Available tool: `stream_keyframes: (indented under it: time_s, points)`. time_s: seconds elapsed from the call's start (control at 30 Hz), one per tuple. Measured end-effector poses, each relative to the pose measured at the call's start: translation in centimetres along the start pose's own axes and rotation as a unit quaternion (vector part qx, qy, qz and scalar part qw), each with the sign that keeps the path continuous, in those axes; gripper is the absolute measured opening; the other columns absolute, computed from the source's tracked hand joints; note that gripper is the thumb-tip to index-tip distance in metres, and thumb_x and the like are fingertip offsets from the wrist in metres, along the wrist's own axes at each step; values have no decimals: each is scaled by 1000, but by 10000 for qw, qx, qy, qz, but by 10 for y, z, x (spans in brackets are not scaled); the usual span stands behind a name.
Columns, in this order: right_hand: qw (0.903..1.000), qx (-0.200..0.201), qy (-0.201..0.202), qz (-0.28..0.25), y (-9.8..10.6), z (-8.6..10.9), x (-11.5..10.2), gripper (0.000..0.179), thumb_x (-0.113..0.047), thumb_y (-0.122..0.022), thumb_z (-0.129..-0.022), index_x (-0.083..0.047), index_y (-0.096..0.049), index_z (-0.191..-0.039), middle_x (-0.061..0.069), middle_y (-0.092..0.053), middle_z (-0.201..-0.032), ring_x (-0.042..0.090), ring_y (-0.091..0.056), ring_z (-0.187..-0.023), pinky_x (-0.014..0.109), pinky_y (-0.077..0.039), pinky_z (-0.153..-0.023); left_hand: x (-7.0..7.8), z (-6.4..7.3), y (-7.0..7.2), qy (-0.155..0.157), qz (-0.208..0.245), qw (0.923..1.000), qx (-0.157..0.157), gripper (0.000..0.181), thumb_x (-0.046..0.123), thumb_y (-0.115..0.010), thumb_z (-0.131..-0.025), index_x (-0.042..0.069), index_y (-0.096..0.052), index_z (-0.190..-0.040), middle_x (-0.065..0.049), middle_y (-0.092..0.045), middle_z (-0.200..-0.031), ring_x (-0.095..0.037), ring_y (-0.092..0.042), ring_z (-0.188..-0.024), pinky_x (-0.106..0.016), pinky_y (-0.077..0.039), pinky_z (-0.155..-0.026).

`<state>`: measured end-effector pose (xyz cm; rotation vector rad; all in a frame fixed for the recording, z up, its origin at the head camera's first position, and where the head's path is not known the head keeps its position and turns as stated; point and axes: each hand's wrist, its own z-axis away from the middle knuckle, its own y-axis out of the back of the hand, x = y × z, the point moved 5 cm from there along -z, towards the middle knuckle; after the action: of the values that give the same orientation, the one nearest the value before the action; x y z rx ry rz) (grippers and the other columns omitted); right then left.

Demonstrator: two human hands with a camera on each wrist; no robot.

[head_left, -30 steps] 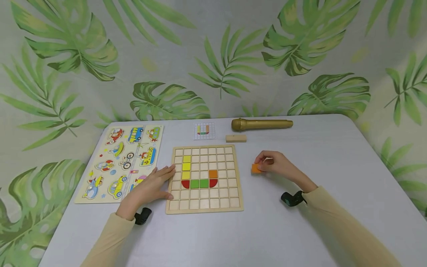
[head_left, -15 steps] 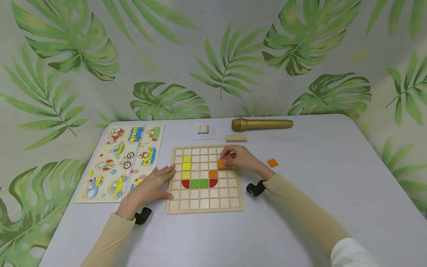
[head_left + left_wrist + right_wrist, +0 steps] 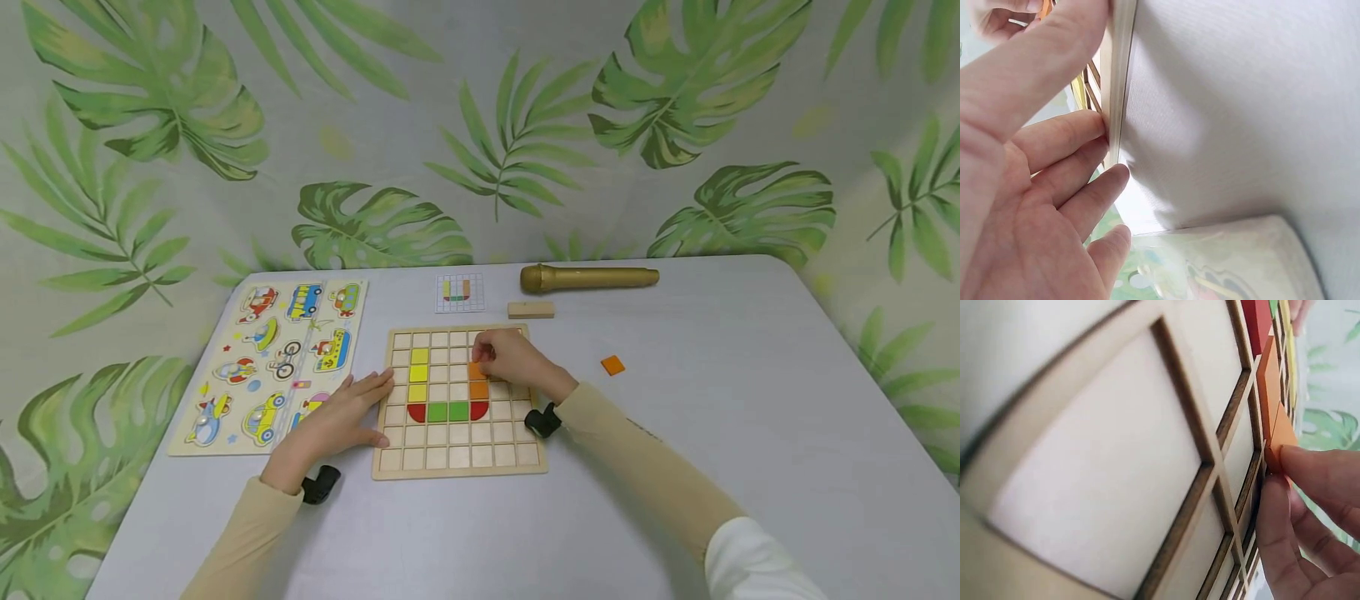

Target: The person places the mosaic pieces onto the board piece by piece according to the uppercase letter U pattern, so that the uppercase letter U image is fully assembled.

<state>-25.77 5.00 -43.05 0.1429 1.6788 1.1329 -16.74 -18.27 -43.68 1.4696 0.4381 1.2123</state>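
Note:
A wooden grid board (image 3: 459,476) lies on the table, with yellow tiles (image 3: 418,373), green tiles (image 3: 447,412) and red rounded corner tiles (image 3: 478,410) set in its cells in a U. My right hand (image 3: 513,357) pinches an orange square tile (image 3: 1283,434) between thumb and finger, at the cell just above another orange tile (image 3: 478,390). In the right wrist view the two orange tiles sit edge to edge. My left hand (image 3: 339,421) has its fingers spread at the board's left edge; the left wrist view shows its fingertips (image 3: 1099,122) touching that side.
One loose orange tile (image 3: 612,365) lies right of the board. Behind the board are a pattern card (image 3: 460,294), a small wooden block (image 3: 531,311) and a gold microphone (image 3: 588,279). A vehicle picture puzzle (image 3: 255,433) lies at the left, partly under my left forearm.
My right hand has carried the orange tile leftward from the table onto the board's right column of tiles. The loose orange tile at the right came into sight. The left hand stayed put.

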Motion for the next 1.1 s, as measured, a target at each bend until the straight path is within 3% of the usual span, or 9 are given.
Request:
stream_keyframes:
  time_s: [0.13,0.37,0.57,0.9,1.1]
  points:
    - [9997,59,193,111,-1,3,-2,9,3,-69,-82,-4,-64,-84,2,-57,-77,14,-51,-70,25,-45,-63,1,1,1,-2,-9,10000,10,89,26,-81,-73,-5,-37,-144,-15,-26,-154,-38,-24,-139,-53,-10,-115]
    - [9964,96,131,-836,9,13,14,11,-1,-71,-84,-3,-66,-93,3,-63,-86,15,-58,-73,26,-50,-67,2,1,1,29,10,10000,-16,89,27,-82,-73,-5,-38,-144,-15,-26,-154,-38,-24,-139,-53,-10,-114]
    - [9911,118,-46,-1325,26,28,31,13,0,-68,-86,-1,-67,-98,5,-66,-93,19,-60,-83,30,-50,-75,1,1,1,69,16,10000,-26,89,26,-82,-73,-5,-38,-144,-15,-26,-154,-38,-24,-139,-53,-10,-115]
    - [9832,431,125,-1768,59,59,58,17,4,-66,-87,5,-64,-103,19,-66,-100,27,-60,-89,27,-49,-76,3,2,2,4,-13,10000,13,88,26,-81,-74,-6,-38,-143,-16,-27,-154,-39,-24,-139,-54,-11,-114]
    - [9814,604,-233,-1809,80,84,81,18,4,-64,-88,4,-63,-107,21,-64,-105,28,-59,-93,24,-50,-77,3,1,2,-7,-30,10000,35,88,26,-82,-74,-5,-38,-143,-15,-27,-154,-39,-24,-139,-53,-11,-114]
